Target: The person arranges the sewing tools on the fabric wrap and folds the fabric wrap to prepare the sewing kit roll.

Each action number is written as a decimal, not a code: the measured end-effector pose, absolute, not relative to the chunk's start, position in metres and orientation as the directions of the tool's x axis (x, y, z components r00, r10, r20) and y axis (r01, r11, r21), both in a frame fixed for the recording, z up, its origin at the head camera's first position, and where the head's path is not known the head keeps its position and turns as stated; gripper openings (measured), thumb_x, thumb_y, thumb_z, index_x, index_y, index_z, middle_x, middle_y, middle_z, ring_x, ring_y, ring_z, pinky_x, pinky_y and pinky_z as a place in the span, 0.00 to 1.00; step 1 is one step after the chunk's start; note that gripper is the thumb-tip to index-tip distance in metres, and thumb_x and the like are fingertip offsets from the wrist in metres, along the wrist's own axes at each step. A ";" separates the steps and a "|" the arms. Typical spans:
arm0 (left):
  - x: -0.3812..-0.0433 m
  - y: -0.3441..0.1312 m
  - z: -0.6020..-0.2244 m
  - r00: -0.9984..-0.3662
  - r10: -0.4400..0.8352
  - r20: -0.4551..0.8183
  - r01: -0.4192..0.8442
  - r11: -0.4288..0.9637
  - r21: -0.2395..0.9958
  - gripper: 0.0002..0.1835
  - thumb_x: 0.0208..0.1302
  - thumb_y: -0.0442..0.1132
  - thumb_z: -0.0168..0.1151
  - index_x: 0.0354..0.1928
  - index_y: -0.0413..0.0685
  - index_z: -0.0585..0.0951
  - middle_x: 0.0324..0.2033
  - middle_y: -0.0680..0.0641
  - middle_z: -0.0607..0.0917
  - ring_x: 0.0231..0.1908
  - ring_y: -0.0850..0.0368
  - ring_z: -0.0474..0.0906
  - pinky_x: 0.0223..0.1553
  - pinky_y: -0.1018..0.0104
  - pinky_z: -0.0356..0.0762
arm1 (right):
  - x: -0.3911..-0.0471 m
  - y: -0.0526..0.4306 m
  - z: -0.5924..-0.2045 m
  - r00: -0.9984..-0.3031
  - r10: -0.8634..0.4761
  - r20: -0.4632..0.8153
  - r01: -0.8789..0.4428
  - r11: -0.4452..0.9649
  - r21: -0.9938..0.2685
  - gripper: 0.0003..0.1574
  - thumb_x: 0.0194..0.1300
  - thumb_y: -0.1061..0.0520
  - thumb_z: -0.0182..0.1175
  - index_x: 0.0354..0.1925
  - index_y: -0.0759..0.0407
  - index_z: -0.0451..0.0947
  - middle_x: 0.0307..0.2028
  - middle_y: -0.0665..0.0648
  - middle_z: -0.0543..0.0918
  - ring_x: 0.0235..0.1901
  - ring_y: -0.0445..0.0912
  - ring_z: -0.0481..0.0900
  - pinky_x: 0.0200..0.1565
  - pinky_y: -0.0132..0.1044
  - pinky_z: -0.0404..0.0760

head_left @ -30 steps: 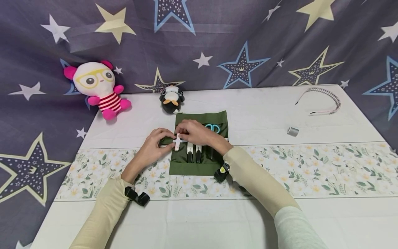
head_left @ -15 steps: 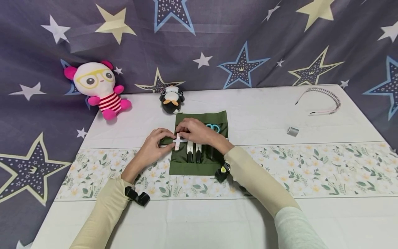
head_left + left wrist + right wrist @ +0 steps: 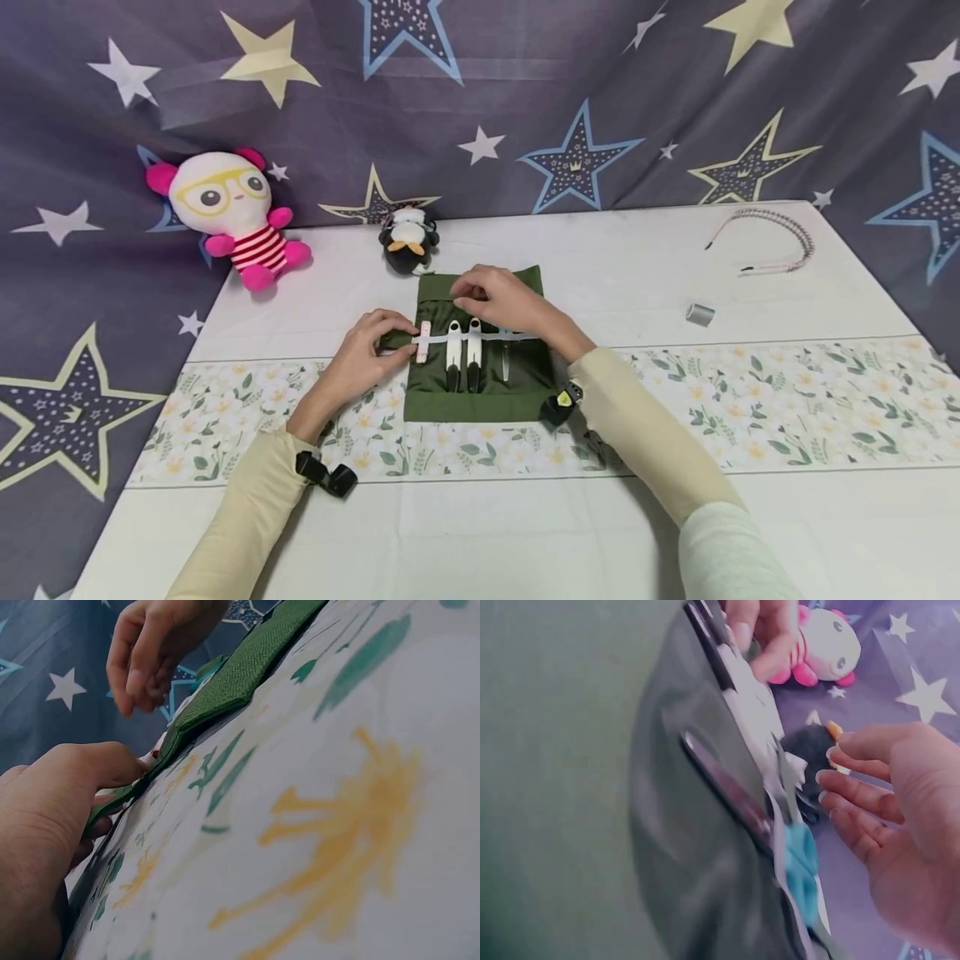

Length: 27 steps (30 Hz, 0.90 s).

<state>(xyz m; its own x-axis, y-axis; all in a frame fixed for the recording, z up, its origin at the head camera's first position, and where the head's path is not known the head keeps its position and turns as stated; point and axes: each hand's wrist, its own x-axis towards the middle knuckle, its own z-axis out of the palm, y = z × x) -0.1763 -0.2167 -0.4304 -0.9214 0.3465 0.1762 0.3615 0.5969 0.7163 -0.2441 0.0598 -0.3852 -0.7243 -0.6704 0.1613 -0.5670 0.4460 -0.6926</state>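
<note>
A dark green fabric organizer (image 3: 472, 408) lies spread on the table, a white elastic band (image 3: 438, 339) running across it. Under the band sit a slim pinkish-white piece (image 3: 423, 342), two white tools with black ends (image 3: 453, 358), and scissors (image 3: 506, 367) whose teal handles (image 3: 801, 874) show in the right wrist view. My left hand (image 3: 367, 354) pinches the organizer's left edge, thumb above and fingers beneath, beside the pinkish piece. Over the organizer's upper part hovers my right hand (image 3: 506, 300), fingers loosely bent and holding nothing; it partly hides the scissors.
A penguin plush (image 3: 408, 242) stands just behind the organizer. A pink-and-white plush (image 3: 240, 221) leans at the back left against the starry cloth (image 3: 480, 100). At the right lie a grey spool (image 3: 700, 314) and a headband (image 3: 806, 237).
My right hand has left the pinkish piece and moved right and up, uncovering the band and the white tools. The left hand keeps its grip on the edge. The head view has shifted slightly.
</note>
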 end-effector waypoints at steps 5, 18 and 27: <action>-0.176 -0.218 -0.431 -0.921 0.328 0.208 0.369 0.571 0.734 0.13 0.69 0.38 0.70 0.53 0.50 0.86 0.58 0.47 0.80 0.62 0.45 0.71 0.65 0.37 0.65 | -0.245 0.084 -0.383 -0.756 -0.631 0.176 -0.538 0.445 -0.716 0.17 0.78 0.59 0.60 0.58 0.67 0.82 0.48 0.58 0.83 0.45 0.48 0.81 0.49 0.41 0.81; -0.179 -0.208 -0.421 -0.906 0.352 0.234 0.406 0.571 0.713 0.13 0.70 0.41 0.69 0.55 0.50 0.86 0.60 0.47 0.79 0.64 0.45 0.70 0.67 0.35 0.62 | -0.239 0.167 -0.388 -0.864 -0.437 0.249 -0.463 0.496 -0.735 0.12 0.73 0.66 0.62 0.51 0.71 0.83 0.43 0.63 0.84 0.43 0.54 0.81 0.49 0.47 0.80; -0.184 -0.190 -0.414 -0.891 0.400 0.215 0.423 0.558 0.714 0.16 0.74 0.44 0.65 0.58 0.46 0.84 0.63 0.44 0.76 0.66 0.43 0.66 0.65 0.36 0.63 | -0.224 0.224 -0.391 -0.921 -0.314 0.232 -0.380 0.585 -0.717 0.12 0.74 0.65 0.62 0.52 0.70 0.83 0.44 0.64 0.84 0.42 0.55 0.81 0.46 0.41 0.78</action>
